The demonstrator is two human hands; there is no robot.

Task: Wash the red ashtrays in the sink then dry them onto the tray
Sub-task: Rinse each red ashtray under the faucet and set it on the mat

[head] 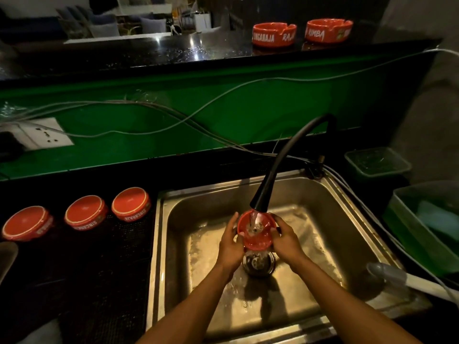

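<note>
I hold a red ashtray [257,233] with both hands over the steel sink [173,219], right under the black faucet head [260,199]. Water runs into its bowl. My left hand [229,240] grips its left rim and my right hand [285,238] grips its right rim. Three red ashtrays lie upside down in a row on the dark tray mat [82,264] left of the sink: one at the far left [27,225], one in the middle [85,212], one nearest the sink [131,203]. Two upright red ashtrays [274,34] [329,30] stand on the upper black counter.
The sink drain [259,263] lies below the held ashtray. A clear plastic container [377,161] and a green bin [422,227] stand right of the sink. A grey utensil [397,275] rests on the sink's right edge. Cables [173,115] run across the green wall past a socket [39,134].
</note>
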